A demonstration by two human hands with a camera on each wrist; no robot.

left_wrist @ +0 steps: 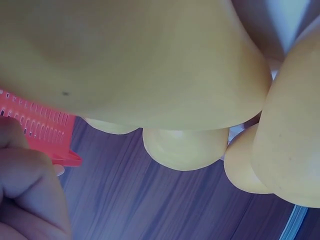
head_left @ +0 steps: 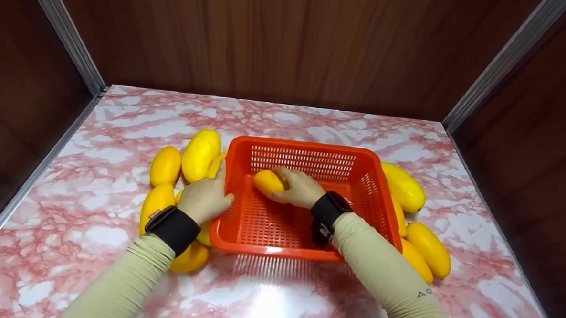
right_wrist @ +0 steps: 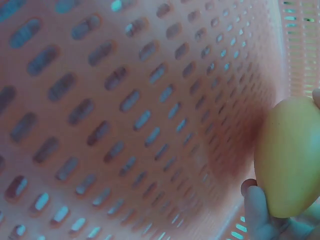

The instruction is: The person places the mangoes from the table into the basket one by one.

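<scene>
Dark wood-grain panels [head_left: 288, 44] close in the back and both sides here, with pale metal strips [head_left: 506, 59] at the corners, and the bench [head_left: 111, 156] between them wears a glossy red-and-white marbled top that throws a bright glare at the lower middle of the frame. On it, in the centre, sits an orange basket [head_left: 255, 249] with slotted walls and floor, and inside it, left of the middle, is the yellow mango [head_left: 265, 182]. The right hand [head_left: 302, 188] has its grip closed round the fruit's right side, thumb nearer the bottom of the frame and fingers over the far side; whether the fruit bears on the basket floor I can't tell. The left hand [head_left: 205, 198] holds the basket's left rim, thumb lapped over the inner side. To my eye the fruit would be light to middling in weight, firm with perhaps a little give, and its smooth skin could slide if only the narrow end were caught. Across the fat middle, thumb opposite fingers, looks the surest hold; a hard squeeze might bruise it if it is real, and I can't say that it is. The basket seems light, thin plastic that would flex, best taken by its rolled rim. More yellow fruit lies outside it: one cluster at centre left [head_left: 202, 155], another at centre right [head_left: 428, 249].
</scene>
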